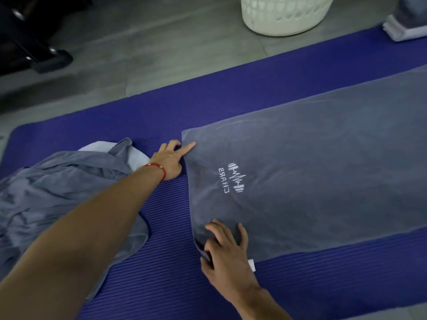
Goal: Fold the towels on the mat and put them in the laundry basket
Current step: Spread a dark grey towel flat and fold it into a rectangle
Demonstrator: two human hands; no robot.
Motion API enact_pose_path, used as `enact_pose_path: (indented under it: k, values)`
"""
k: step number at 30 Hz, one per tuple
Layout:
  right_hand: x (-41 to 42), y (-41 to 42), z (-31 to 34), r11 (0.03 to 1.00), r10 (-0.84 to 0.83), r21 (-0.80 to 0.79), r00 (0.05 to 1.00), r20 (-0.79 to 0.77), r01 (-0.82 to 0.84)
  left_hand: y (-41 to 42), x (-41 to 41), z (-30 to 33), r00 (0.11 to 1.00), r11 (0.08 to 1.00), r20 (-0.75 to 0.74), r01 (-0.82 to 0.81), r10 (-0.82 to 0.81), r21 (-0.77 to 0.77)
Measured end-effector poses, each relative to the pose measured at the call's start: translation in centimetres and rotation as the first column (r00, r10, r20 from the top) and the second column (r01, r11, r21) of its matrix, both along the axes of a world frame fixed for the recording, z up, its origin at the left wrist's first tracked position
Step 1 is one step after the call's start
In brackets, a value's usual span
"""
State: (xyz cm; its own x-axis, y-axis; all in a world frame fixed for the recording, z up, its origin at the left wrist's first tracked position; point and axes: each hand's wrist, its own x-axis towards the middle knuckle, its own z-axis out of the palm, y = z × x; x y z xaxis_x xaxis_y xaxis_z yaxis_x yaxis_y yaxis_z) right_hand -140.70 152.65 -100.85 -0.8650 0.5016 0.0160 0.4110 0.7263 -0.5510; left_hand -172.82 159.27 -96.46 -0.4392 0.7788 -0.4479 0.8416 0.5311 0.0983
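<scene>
Ribbed purple foam fills the near ground: the mat [166, 285] runs from the lower edge up and away to the right, lying on a grey floor [143, 54]. Nearest on it, the right hand [227, 252] rests on the near left corner of the flat grey towel [312, 176], its fingers spread over the cloth and its thumb curled at the towel's edge, where the fabric looks pinched up, though the fold there is dark and hard to read. A small white tag [252, 265] sticks out from the towel's near edge just beside that hand. To the left, a crumpled grey towel [57, 192] lies heaped on the mat, partly under the outstretched left forearm, with a paler cloth [136, 158] showing beneath its far side. White lettering and a logo [233, 177] mark the flat towel near its left end. Farther on, the left hand [169, 160], with a red band [159, 169] at its wrist, presses on the towel's far left corner: its forefinger lies straight on the cloth while the other fingers curl loosely onto the mat and hold nothing. The flat towel stretches away to the right, past the frame's edge. Beyond the mat, on the floor, stands a white laundry basket [284, 17], well apart from both towels. Dark furniture legs [44, 56] sit at the far left.
</scene>
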Motion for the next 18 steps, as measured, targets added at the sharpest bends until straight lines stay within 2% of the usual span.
enact_pose_path:
  k: [3, 6, 9, 13, 15, 18]
  values:
    - [0.2, 2.0, 1.6, 0.978, -0.102, -0.195, 0.985, -0.141, 0.074, 1.7, 0.3, 0.9, 0.997, 0.995, -0.037, 0.061, -0.064, -0.075]
    - [1.6, 5.6, 4.7, 0.910, -0.225, -0.388, 0.959, -0.170, 0.145, 2.6, 0.4, 1.0, 0.994, 0.991, -0.050, 0.092, -0.097, -0.097]
    - [3.9, 9.4, 8.1, 0.896, -0.279, -0.399, 0.947, -0.162, 0.195, 3.0, -0.3, 0.7, 0.990, 0.993, -0.081, 0.115, -0.118, -0.040]
    - [7.7, 13.8, 11.9, 0.904, -0.268, -0.368, 0.959, -0.097, 0.216, 4.8, -0.1, 1.5, 0.986, 0.990, -0.137, 0.104, -0.091, 0.091]
    - [9.7, 15.8, 13.7, 0.912, -0.261, -0.343, 0.963, -0.061, 0.225, 6.1, 0.1, 2.3, 0.990, 0.978, -0.126, 0.084, -0.060, 0.189]
    - [13.0, 19.3, 15.9, 0.914, -0.311, -0.277, 0.950, -0.007, 0.297, 8.7, 1.1, 4.5, 0.990, 0.924, -0.100, 0.132, -0.103, 0.358]
